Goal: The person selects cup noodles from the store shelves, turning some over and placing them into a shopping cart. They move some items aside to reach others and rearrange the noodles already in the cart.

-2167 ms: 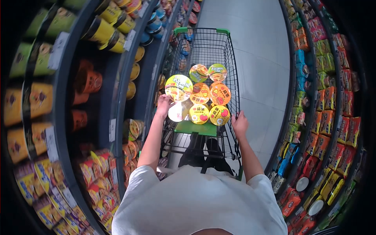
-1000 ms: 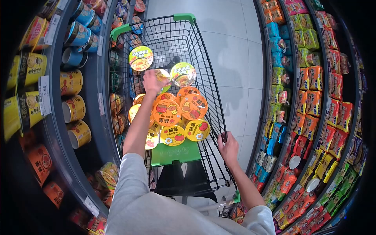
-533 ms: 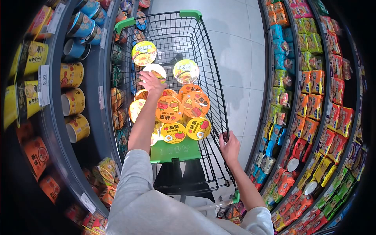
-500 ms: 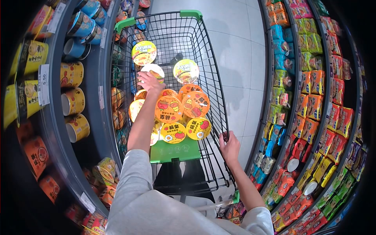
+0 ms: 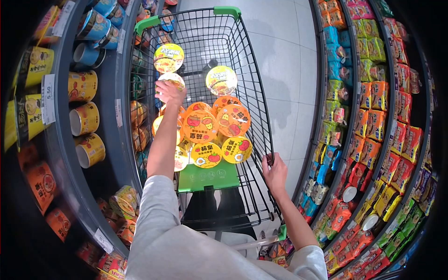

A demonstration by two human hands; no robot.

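Note:
A black wire shopping cart (image 5: 255, 79) with green corners stands in a shop aisle and holds several round instant noodle bowls. My left hand (image 5: 168, 89) reaches into the cart and grips a noodle bowl (image 5: 173, 79) at its rim, by the cart's left wall. Just beyond it lies a yellow-lidded bowl (image 5: 168, 57), and another yellow-lidded bowl (image 5: 220, 80) lies to the right. Orange-lidded bowls (image 5: 199, 125) and yellow tomato-print bowls (image 5: 236, 149) fill the near part. My right hand (image 5: 275, 171) is closed on the cart's right rim near the green child-seat flap (image 5: 205, 175).
Shelves on the left carry yellow, orange and blue noodle cups (image 5: 84, 119) with a price tag (image 5: 48, 98). Shelves on the right hold rows of coloured noodle packets (image 5: 373, 116). Grey tiled floor (image 5: 289, 56) runs ahead of the cart.
My left arm went from the near left bowls deeper into the cart, took a bowl by the left wall and lifted it slightly. My right hand stays on the rim.

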